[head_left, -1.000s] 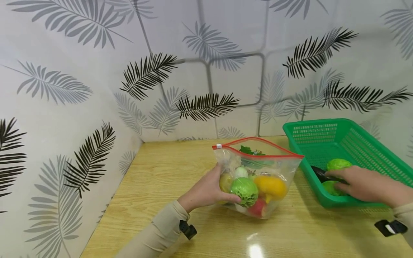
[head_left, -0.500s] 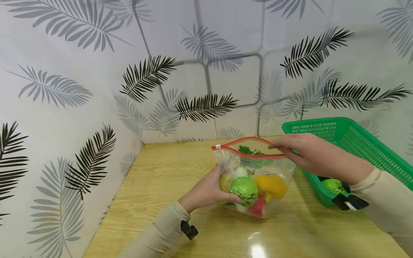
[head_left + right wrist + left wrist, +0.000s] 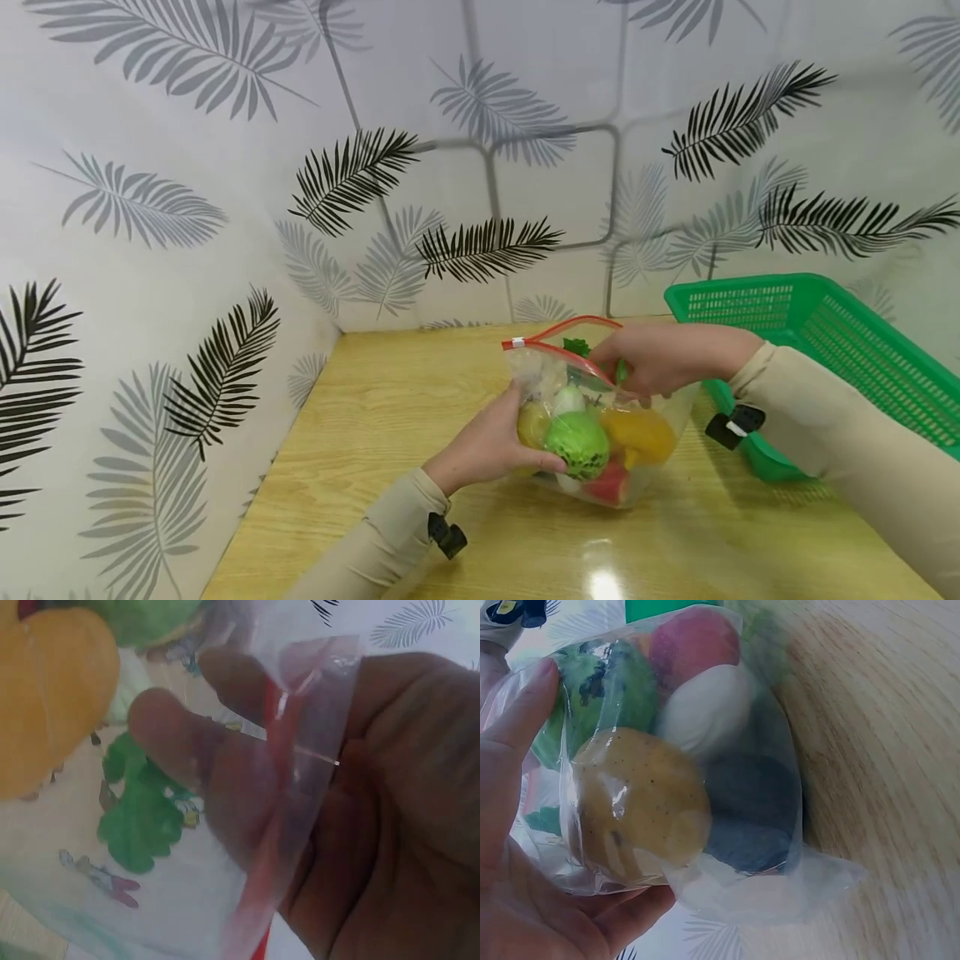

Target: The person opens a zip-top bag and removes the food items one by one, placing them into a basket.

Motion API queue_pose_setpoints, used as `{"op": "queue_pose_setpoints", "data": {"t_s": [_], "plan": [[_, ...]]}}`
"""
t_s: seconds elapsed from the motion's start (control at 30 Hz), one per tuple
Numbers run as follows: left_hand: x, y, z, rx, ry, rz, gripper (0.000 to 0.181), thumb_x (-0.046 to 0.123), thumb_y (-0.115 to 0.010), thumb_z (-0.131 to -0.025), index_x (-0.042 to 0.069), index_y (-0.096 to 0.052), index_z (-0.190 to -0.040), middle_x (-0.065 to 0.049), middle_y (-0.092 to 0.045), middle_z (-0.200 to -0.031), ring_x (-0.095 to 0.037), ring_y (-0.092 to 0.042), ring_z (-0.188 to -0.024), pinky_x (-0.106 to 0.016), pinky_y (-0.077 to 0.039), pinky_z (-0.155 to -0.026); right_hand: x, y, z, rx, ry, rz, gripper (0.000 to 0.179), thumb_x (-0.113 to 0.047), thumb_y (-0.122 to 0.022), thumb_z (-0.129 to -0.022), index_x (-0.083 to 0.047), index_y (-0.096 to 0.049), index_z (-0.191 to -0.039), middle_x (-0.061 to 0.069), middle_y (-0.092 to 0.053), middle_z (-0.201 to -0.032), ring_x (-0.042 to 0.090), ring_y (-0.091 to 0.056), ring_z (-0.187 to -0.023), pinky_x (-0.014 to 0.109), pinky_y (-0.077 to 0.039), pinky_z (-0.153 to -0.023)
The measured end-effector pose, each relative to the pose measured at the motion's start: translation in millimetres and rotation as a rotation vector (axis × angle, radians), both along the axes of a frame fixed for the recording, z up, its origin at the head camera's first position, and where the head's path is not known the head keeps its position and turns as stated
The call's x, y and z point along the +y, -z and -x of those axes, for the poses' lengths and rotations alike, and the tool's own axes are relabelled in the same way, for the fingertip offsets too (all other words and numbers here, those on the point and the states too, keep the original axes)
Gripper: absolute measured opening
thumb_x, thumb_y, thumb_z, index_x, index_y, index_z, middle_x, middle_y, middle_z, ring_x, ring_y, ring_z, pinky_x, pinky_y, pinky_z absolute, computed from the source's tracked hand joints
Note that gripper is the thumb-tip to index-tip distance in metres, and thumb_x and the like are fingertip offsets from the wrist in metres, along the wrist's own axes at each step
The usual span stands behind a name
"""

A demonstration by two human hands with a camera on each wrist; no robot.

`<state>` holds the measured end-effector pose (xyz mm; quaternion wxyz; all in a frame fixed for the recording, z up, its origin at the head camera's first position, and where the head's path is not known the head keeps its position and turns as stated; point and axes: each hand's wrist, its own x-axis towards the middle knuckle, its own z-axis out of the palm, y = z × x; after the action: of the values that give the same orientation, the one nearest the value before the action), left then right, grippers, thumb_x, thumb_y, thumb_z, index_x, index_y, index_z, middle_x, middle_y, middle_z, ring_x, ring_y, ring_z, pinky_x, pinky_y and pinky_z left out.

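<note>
A clear zip bag (image 3: pixel 666 479) with a red zipper stands full of produce. My left hand (image 3: pixel 491 442) grips its left side, thumb across a mottled green squash (image 3: pixel 576 442). My right hand (image 3: pixel 663 354) reaches into the mouth. In the right wrist view, its thumb and a finger show behind the red zipper (image 3: pixel 259 892), apart, nothing seen between them, near a leafy green sprig (image 3: pixel 142 825). The bag also holds an orange squash-like piece (image 3: pixel 645 435), a potato (image 3: pixel 641 806), a white egg-shaped piece (image 3: pixel 705 709), a red piece (image 3: pixel 697 645) and a dark piece (image 3: pixel 750 810).
A green plastic basket (image 3: pixel 885 346) stands on the right of the wooden table (image 3: pixel 375 400), partly hidden by my right sleeve (image 3: pixel 825 433). Behind the table hangs a leaf-patterned cloth (image 3: pixel 540 192). Each wrist wears a small black camera mount (image 3: pixel 447 535).
My right hand has left the produce in the basket, moved left to the bag's mouth, and gone inside it. My left hand keeps its grip on the bag.
</note>
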<state>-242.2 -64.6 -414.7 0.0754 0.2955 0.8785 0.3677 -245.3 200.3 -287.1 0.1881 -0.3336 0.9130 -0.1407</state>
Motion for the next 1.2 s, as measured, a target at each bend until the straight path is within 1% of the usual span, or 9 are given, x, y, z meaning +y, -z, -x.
{"op": "queue_pose_setpoints", "data": {"t_s": [0.1, 0.3, 0.37, 0.57, 0.6, 0.8, 0.93, 1.03, 1.2], "plan": [[0.3, 0.8, -0.8, 0.007, -0.019, 0.013, 0.127, 0.07, -0.084, -0.063, 0.023, -0.017, -0.16, 0.0, -0.053, -0.141, -0.014, -0.056, -0.123, -0.037, -0.047, -0.104, -7, 1.0, 0.0, -0.045, -0.02, -0.048, 0.025, -0.009, -0.073, -0.089, -0.023, -0.068, -0.11, -0.005, -0.069, -0.096, 0.009, -0.061, -0.067, 0.029, -0.053, -0.064], [0.6, -0.2, -0.9, 0.006, -0.029, 0.026, 0.129, 0.071, -0.083, -0.062, 0.021, -0.016, -0.161, -0.001, -0.052, -0.143, -0.014, -0.056, -0.125, -0.037, -0.047, -0.104, -20, 10.4, -0.5, -0.012, -0.082, -0.086, 0.036, -0.005, -0.069, -0.083, -0.024, -0.068, -0.114, -0.011, -0.071, -0.106, 0.008, -0.065, -0.093, 0.035, -0.055, -0.085], [0.6, -0.7, -1.5, 0.004, -0.032, 0.028, 0.13, 0.071, -0.083, -0.063, 0.019, -0.016, -0.161, -0.001, -0.052, -0.144, -0.014, -0.055, -0.126, -0.037, -0.047, -0.105, -23, 15.1, -0.8, 0.003, -0.098, -0.09, 0.036, -0.005, -0.067, -0.083, -0.025, -0.068, -0.112, -0.013, -0.07, -0.103, 0.008, -0.063, -0.093, 0.035, -0.054, -0.088], [1.3, -2.4, -2.8, -0.001, -0.033, 0.043, 0.133, 0.07, -0.083, -0.064, 0.014, -0.013, -0.162, -0.004, -0.049, -0.149, -0.016, -0.053, -0.13, -0.038, -0.045, -0.107, -30, 23.1, -2.5, 0.007, -0.113, -0.106, 0.057, -0.001, -0.067, -0.081, -0.02, -0.063, -0.134, -0.012, -0.069, -0.114, 0.008, -0.058, -0.091, 0.035, -0.052, -0.093], [1.3, -2.9, -3.2, 0.001, -0.035, 0.051, 0.134, 0.071, -0.083, -0.064, 0.013, -0.013, -0.162, -0.005, -0.048, -0.15, -0.017, -0.052, -0.131, -0.039, -0.045, -0.108, -31, 23.6, -2.6, 0.002, -0.12, -0.106, 0.062, 0.001, -0.068, -0.08, -0.019, -0.061, -0.138, -0.011, -0.07, -0.115, 0.007, -0.058, -0.091, 0.035, -0.053, -0.092], [1.1, -2.8, -4.1, 0.011, -0.033, 0.057, 0.133, 0.07, -0.084, -0.062, 0.016, -0.015, -0.162, -0.004, -0.045, -0.154, -0.018, -0.048, -0.136, -0.04, -0.043, -0.11, -38, 24.9, -0.7, -0.04, -0.155, -0.107, 0.069, 0.006, -0.07, -0.074, -0.03, -0.062, -0.133, -0.013, -0.067, -0.101, 0.009, -0.054, -0.082, 0.03, -0.051, -0.081], [1.1, 0.4, -3.5, 0.01, -0.012, 0.027, 0.128, 0.07, -0.085, -0.062, 0.021, -0.019, -0.16, 0.002, -0.049, -0.149, -0.014, -0.05, -0.133, -0.039, -0.045, -0.108, -38, 26.6, 1.3, -0.044, -0.145, -0.112, 0.067, 0.006, -0.073, -0.073, -0.029, -0.065, -0.13, -0.011, -0.067, -0.111, 0.008, -0.055, -0.088, 0.03, -0.051, -0.083], [1.7, 1.9, -3.2, 0.015, -0.002, 0.013, 0.125, 0.068, -0.085, -0.063, 0.022, -0.02, -0.159, 0.003, -0.05, -0.146, -0.013, -0.051, -0.131, -0.038, -0.045, -0.107, -35, 27.0, 3.5, -0.029, -0.141, -0.104, 0.061, 0.005, -0.073, -0.074, -0.024, -0.067, -0.128, -0.009, -0.068, -0.116, 0.007, -0.056, -0.09, 0.03, -0.051, -0.084], [2.3, 0.6, -4.1, 0.033, -0.001, 0.025, 0.122, 0.063, -0.086, -0.067, 0.02, -0.02, -0.16, -0.003, -0.049, -0.15, -0.017, -0.05, -0.135, -0.04, -0.044, -0.109, -26, 25.8, 8.4, -0.095, -0.133, -0.065, 0.054, 0.007, -0.06, -0.085, -0.029, -0.068, -0.124, -0.012, -0.069, -0.102, 0.006, -0.053, -0.074, 0.025, -0.047, -0.066]]}}
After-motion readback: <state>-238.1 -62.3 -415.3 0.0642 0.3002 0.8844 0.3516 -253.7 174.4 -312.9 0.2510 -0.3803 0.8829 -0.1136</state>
